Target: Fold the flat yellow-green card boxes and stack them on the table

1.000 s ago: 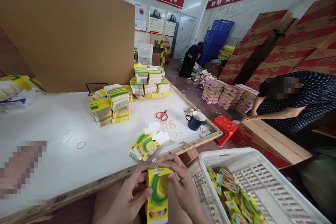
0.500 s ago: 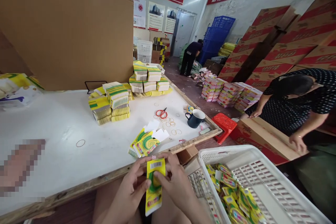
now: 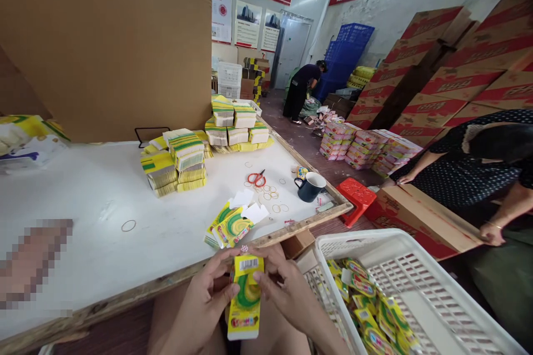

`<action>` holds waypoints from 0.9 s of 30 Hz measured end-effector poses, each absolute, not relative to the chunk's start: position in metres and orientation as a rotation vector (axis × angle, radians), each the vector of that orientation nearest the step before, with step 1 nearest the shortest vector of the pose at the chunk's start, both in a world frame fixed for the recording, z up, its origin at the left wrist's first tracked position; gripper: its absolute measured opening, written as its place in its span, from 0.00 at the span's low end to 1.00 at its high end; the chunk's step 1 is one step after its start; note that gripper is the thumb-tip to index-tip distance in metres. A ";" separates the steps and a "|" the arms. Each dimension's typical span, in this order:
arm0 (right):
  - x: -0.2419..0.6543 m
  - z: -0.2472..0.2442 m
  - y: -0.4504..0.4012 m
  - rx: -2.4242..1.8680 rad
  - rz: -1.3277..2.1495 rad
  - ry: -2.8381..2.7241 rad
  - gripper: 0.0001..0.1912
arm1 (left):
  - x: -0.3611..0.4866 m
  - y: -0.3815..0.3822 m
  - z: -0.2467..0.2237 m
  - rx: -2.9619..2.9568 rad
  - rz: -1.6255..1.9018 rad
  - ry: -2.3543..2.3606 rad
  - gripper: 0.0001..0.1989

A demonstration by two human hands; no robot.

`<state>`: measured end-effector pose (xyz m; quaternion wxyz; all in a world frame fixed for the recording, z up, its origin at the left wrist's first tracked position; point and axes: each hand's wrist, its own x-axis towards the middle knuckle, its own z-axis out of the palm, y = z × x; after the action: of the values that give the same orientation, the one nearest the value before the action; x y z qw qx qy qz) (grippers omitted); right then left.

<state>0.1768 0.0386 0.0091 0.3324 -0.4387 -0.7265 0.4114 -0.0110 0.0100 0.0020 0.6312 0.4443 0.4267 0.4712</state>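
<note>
Between my hands, over my lap at the table's front edge, is a small yellow-and-green cardboard carton [image 3: 245, 310] with a barcode on its top flap. My left hand [image 3: 210, 291] is closed on the carton's left side, thumb on the front. My right hand [image 3: 285, 283] pinches its upper right edge near the flap; the fingertips behind are hidden. Just beyond, a few similar flat cartons [image 3: 235, 227] with white flaps lie fanned on the table. To my right, filled yellow-green cartons [image 3: 375, 316] lie in a white plastic basket [image 3: 400, 236].
Stacked carton bundles [image 3: 183, 161], red scissors [image 3: 257, 179], rubber bands and a dark mug [image 3: 310, 187] stand on the white table [image 3: 104, 188]. A red stool [image 3: 356, 199] is beside it. One co-worker [image 3: 478, 161] handles a large box at right; another bends farther back.
The carton has turned more upright and face-on, its top flap now bent at a crease. My right thumb has shifted to its right edge. The co-worker at right has moved rightward along the box.
</note>
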 end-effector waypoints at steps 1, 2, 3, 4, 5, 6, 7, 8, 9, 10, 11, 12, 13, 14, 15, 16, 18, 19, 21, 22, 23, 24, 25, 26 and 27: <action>0.180 0.009 0.039 -1.115 1.063 -1.888 0.15 | -0.011 0.010 0.002 1.008 1.080 0.958 0.23; 0.181 0.008 0.040 -1.094 1.058 -1.847 0.14 | -0.011 0.010 0.003 0.996 1.083 0.932 0.23; 0.182 0.005 0.040 -1.080 1.077 -1.777 0.12 | -0.009 0.010 0.003 0.986 1.082 0.906 0.23; 0.181 0.001 0.039 -1.065 1.128 -1.687 0.12 | -0.006 0.010 0.003 0.980 1.077 0.881 0.23; 0.180 -0.003 0.038 -1.051 1.202 -1.583 0.12 | -0.003 0.009 0.002 0.980 1.075 0.863 0.23; 0.179 -0.007 0.037 -1.040 1.274 -1.482 0.12 | 0.000 0.009 0.002 0.989 1.071 0.849 0.22; 0.178 -0.010 0.036 -1.033 1.323 -1.398 0.13 | 0.004 0.008 0.003 1.004 1.061 0.842 0.22; 0.178 -0.012 0.034 -1.032 1.337 -1.339 0.13 | 0.008 0.009 0.003 1.027 1.045 0.841 0.22; 0.181 -0.012 0.033 -1.036 1.319 -1.315 0.13 | 0.010 0.010 0.003 1.062 1.029 0.849 0.22; 0.187 -0.011 0.032 -1.055 1.274 -1.315 0.13 | 0.012 0.014 0.003 1.122 1.023 0.877 0.22; 0.197 -0.009 0.031 -1.102 1.200 -1.333 0.13 | 0.013 0.020 0.003 1.230 1.023 0.957 0.22; 0.211 -0.006 0.030 -1.188 1.088 -1.364 0.13 | 0.012 0.028 0.002 1.365 1.028 1.084 0.22; 0.228 -0.002 0.030 -1.300 0.941 -1.405 0.14 | 0.010 0.038 0.000 1.506 1.044 1.238 0.22; 0.247 0.001 0.030 -1.448 0.736 -1.423 0.16 | 0.006 0.050 -0.002 1.671 1.027 1.459 0.24; 0.267 0.004 0.030 -1.604 0.477 -1.426 0.18 | 0.002 0.063 -0.005 1.711 1.026 1.616 0.26; 0.285 0.006 0.030 -1.684 0.252 -1.447 0.20 | -0.002 0.076 -0.009 1.712 1.020 1.715 0.29; 0.311 0.008 0.030 -1.743 0.007 -1.475 0.25 | -0.008 0.097 -0.018 1.690 0.978 1.860 0.29; 0.315 0.007 0.030 -1.740 -0.016 -1.489 0.25 | -0.011 0.104 -0.022 1.683 0.954 1.898 0.27; 0.308 0.004 0.028 -1.723 0.071 -1.504 0.24 | -0.012 0.111 -0.028 1.679 0.917 1.932 0.21; 0.297 0.002 0.027 -1.704 0.140 -1.507 0.23 | -0.012 0.110 -0.029 1.679 0.908 1.931 0.17; 0.283 0.000 0.026 -1.689 0.210 -1.507 0.21 | -0.011 0.106 -0.029 1.675 0.905 1.922 0.14; 0.266 -0.002 0.025 -1.664 0.267 -1.504 0.19 | -0.010 0.100 -0.026 1.667 0.909 1.910 0.13; 0.247 -0.004 0.025 -1.626 0.318 -1.514 0.18 | -0.009 0.092 -0.023 1.657 0.918 1.895 0.13; 0.229 -0.005 0.024 -1.572 0.360 -1.538 0.16 | -0.007 0.082 -0.018 1.647 0.931 1.876 0.15; 0.212 -0.006 0.024 -1.497 0.383 -1.586 0.15 | -0.004 0.071 -0.012 1.642 0.943 1.855 0.16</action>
<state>0.2119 0.0237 -0.0059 0.4470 -0.6048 -0.6407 0.1546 -0.0041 0.0715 -0.0125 0.2431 0.6008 0.6788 0.3452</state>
